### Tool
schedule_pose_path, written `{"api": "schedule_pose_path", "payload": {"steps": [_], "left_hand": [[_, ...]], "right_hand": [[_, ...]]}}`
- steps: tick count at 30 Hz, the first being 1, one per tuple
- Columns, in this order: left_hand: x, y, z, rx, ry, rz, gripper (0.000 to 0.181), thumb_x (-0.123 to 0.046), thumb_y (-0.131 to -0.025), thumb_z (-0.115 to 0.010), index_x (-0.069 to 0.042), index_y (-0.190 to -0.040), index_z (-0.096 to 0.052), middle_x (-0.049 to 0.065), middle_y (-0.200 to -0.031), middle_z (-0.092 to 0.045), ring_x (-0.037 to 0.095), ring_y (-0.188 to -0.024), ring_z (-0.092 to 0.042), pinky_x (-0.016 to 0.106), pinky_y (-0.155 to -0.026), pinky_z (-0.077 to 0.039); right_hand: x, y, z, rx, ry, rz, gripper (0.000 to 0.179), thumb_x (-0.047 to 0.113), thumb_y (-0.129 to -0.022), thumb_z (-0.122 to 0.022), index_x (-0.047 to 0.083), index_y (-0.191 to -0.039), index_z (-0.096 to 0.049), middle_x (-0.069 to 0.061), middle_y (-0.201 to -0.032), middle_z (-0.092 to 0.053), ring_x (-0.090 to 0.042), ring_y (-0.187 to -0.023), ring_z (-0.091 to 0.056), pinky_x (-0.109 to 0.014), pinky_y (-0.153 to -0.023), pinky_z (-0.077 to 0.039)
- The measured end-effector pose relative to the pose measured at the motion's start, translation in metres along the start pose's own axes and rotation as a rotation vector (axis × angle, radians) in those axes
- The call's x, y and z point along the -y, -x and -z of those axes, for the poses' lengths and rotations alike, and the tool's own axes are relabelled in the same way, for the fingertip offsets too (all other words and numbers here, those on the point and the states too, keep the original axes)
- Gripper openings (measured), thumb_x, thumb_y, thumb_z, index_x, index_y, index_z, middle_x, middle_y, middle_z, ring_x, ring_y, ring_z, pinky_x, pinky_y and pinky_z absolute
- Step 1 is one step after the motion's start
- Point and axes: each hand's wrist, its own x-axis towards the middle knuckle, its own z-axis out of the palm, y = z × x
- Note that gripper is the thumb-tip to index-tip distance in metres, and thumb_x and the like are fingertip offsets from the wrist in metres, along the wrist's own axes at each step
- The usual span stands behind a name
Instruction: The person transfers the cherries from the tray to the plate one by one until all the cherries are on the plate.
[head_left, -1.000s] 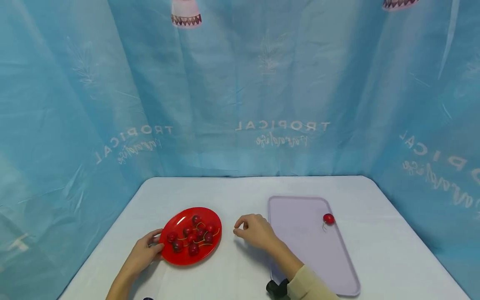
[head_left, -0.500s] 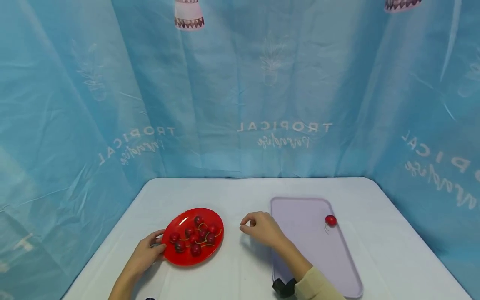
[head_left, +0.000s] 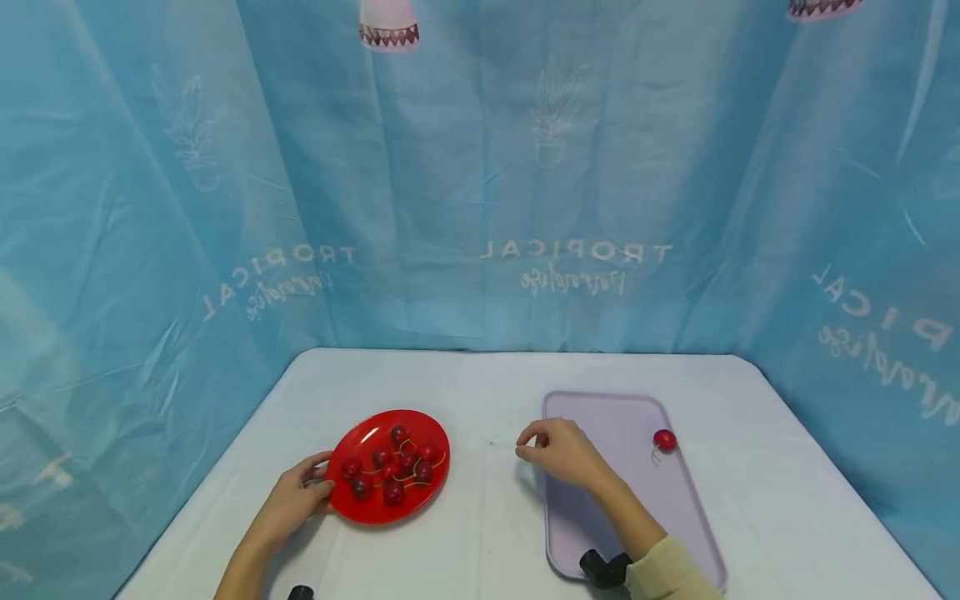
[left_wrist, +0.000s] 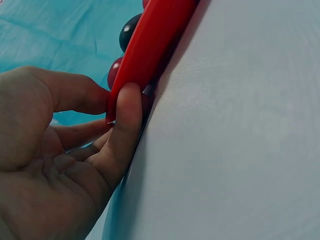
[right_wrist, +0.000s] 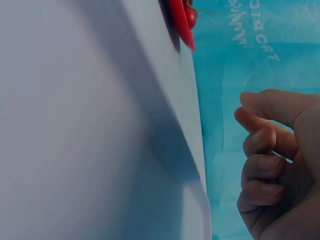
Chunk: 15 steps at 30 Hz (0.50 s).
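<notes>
My left hand (head_left: 291,498) pinches the near-left rim of a red plate (head_left: 358,513), thumb above and fingers underneath. The left wrist view shows the raised plate edge (left_wrist: 150,55) gripped between thumb and fingers. Several dark red cherries (head_left: 393,493) with green stems lie on the plate. Over the left edge of a pale purple tray (head_left: 622,517) hovers my right hand (head_left: 562,450). Its thumb and index finger come together at the tips, the other fingers curl in, and nothing shows between them. On the tray's right side lies a single red cherry (head_left: 664,441) with its stem.
A white table (head_left: 480,533) carries the plate on the left and the tray on the right. A blue printed curtain (head_left: 480,167) surrounds the table's back and sides. Black wrist devices (head_left: 603,569) show at both wrists.
My right hand has moved right, away from the plate and toward the tray, its fingers still curled. The left hand keeps its grip on the plate. The head view has shifted slightly.
</notes>
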Motion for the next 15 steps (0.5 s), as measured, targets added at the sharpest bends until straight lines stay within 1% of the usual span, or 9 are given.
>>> {"api": "schedule_pose_path", "payload": {"steps": [2,6,9,12,15], "left_hand": [[0.000,0.000,0.000,0.003,0.024,-0.002,0.055,-0.004,-0.087,-0.057,0.004,-0.139,-0.040,0.027,-0.122,-0.054,0.023,-0.082,-0.063,0.034,-0.068,-0.057],[0.001,0.001,0.001,0.006,0.033,-0.006,0.054,-0.004,-0.088,-0.057,0.005,-0.138,-0.040,0.026,-0.120,-0.055,0.023,-0.079,-0.063,0.035,-0.067,-0.057],[0.001,0.002,0.001,0.006,0.011,0.001,0.055,-0.005,-0.088,-0.058,0.005,-0.139,-0.040,0.025,-0.120,-0.055,0.022,-0.082,-0.062,0.033,-0.068,-0.057],[0.001,0.002,0.000,0.002,0.016,0.014,0.056,-0.005,-0.087,-0.059,0.004,-0.139,-0.040,0.025,-0.122,-0.054,0.022,-0.084,-0.062,0.033,-0.070,-0.057],[0.000,0.000,0.001,0.006,0.010,0.000,0.057,-0.005,-0.087,-0.058,0.004,-0.140,-0.039,0.026,-0.123,-0.053,0.023,-0.085,-0.062,0.034,-0.071,-0.057]], "right_hand": [[-0.004,0.002,0.002,0.005,0.007,0.000,0.008,0.026,-0.086,-0.070,0.021,-0.091,-0.073,0.005,-0.063,-0.055,-0.012,-0.053,-0.049,-0.029,-0.047,-0.041],[-0.010,0.005,0.003,0.008,0.025,-0.003,0.009,0.027,-0.086,-0.071,0.020,-0.091,-0.073,0.007,-0.064,-0.055,-0.012,-0.055,-0.050,-0.029,-0.048,-0.043],[-0.012,0.007,0.005,0.008,0.034,-0.008,0.009,0.027,-0.086,-0.070,0.020,-0.091,-0.073,0.007,-0.064,-0.055,-0.012,-0.055,-0.050,-0.029,-0.048,-0.043],[-0.014,0.009,0.009,-0.005,0.034,-0.018,0.007,0.026,-0.086,-0.071,0.020,-0.089,-0.073,0.006,-0.063,-0.055,-0.013,-0.055,-0.050,-0.030,-0.049,-0.043],[-0.016,0.011,0.013,-0.026,0.034,-0.032,0.006,0.025,-0.085,-0.071,0.021,-0.088,-0.073,0.006,-0.062,-0.054,-0.013,-0.055,-0.049,-0.030,-0.049,-0.042]]}}
